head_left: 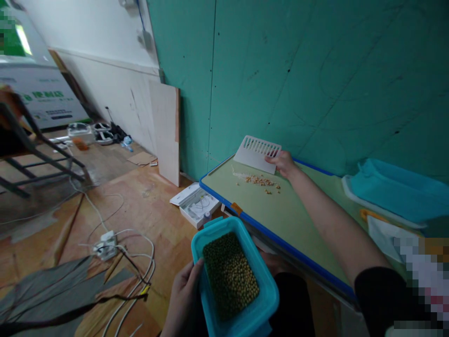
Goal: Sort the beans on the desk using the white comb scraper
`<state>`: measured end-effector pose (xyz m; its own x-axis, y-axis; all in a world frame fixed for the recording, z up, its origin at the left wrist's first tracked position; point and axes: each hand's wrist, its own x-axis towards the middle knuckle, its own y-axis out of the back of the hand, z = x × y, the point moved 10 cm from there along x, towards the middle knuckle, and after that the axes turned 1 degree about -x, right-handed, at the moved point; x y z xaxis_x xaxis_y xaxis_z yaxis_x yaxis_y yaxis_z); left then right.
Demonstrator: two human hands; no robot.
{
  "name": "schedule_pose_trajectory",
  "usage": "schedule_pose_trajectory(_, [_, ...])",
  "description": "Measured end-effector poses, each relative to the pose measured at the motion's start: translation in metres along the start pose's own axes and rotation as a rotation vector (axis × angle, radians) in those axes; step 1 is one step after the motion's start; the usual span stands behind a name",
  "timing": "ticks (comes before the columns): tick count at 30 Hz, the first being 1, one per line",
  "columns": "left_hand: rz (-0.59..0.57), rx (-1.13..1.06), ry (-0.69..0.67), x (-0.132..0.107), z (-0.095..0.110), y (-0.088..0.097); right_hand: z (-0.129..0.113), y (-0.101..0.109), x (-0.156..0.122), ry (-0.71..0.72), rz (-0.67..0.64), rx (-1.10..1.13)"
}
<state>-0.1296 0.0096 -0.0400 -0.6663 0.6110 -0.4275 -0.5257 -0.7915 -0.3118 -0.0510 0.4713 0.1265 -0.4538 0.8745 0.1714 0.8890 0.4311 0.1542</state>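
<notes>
My left hand (184, 290) grips the near left rim of a teal plastic container (264, 285), tilted below the table edge. Dark green beans (220, 252) fill its far left part, and yellow soybeans (242, 281) lie beside them. On the pale green tabletop (280, 210), my right hand (285, 164) is closed on the right end of a white slotted scraper (254, 154). The scraper stands on edge near the wall, slots upward. Just in front of it lies a loose scatter of soybeans (261, 180), apart from my fingers.
A teal basin (396, 189) sits on the table's right side. The table has a blue edge (277, 238) and stands against a green wall (266, 79). An open white box (198, 206) is beside it on the floor. Cables and a power strip (106, 244) lie at left.
</notes>
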Motion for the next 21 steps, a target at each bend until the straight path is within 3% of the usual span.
schedule_pose_trajectory(7, [0.037,-0.007,0.001,0.010,0.004,0.012,-0.003,-0.025,0.008,0.002,-0.135,-0.057])
schedule_pose_trajectory(10, [0.016,0.006,0.024,0.016,0.008,0.010,0.000,-0.026,0.003,-0.040,-0.190,-0.033])
schedule_pose_trajectory(14, [0.081,-0.014,-0.003,0.024,0.011,0.017,0.008,-0.021,-0.004,-0.100,-0.216,-0.044])
schedule_pose_trajectory(21, [0.036,-0.080,0.017,0.018,-0.007,0.010,0.007,-0.021,-0.015,-0.081,-0.280,0.001])
